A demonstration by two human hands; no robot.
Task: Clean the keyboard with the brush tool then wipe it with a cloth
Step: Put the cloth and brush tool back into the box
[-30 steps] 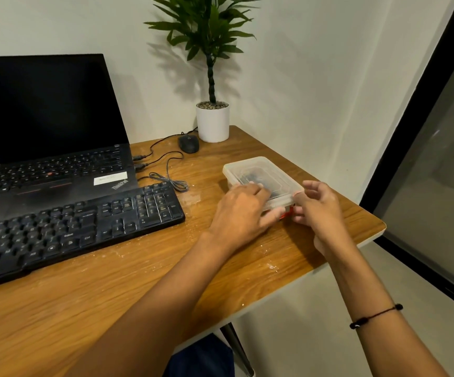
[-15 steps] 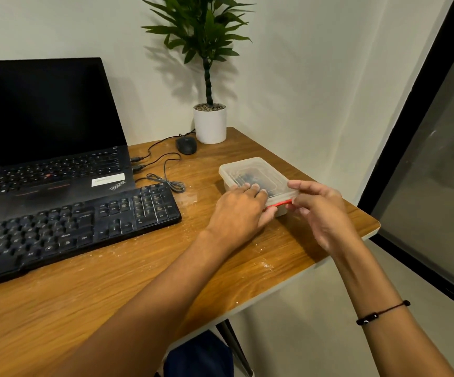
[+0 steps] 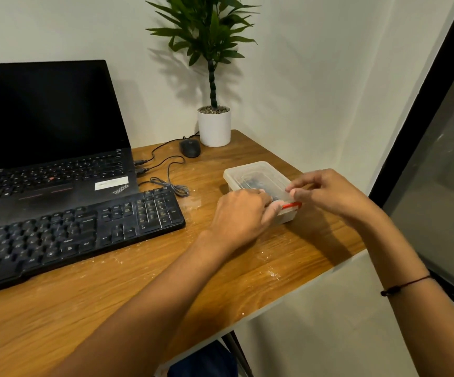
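Note:
A black keyboard [image 3: 79, 229] lies on the wooden desk [image 3: 166, 289] in front of an open laptop, with pale crumbs scattered around it. To its right sits a clear plastic box [image 3: 255, 175] with a lid and a red strip at its near edge; dark items show through the lid. My left hand [image 3: 243, 216] rests on the box's near left corner, fingers pressing the lid. My right hand [image 3: 326, 194] pinches the lid's near right corner, lifting it slightly. No brush or cloth is in plain sight.
A black laptop [image 3: 52, 148] stands open behind the keyboard. A black mouse [image 3: 190, 148] and a white potted plant [image 3: 214, 126] sit at the back. Loose cables [image 3: 166, 175] curl between laptop and box. The desk's edge runs just right of the box.
My right hand has shifted from the box's near side up to the lid's corner and pinched it. My left hand stays on the lid.

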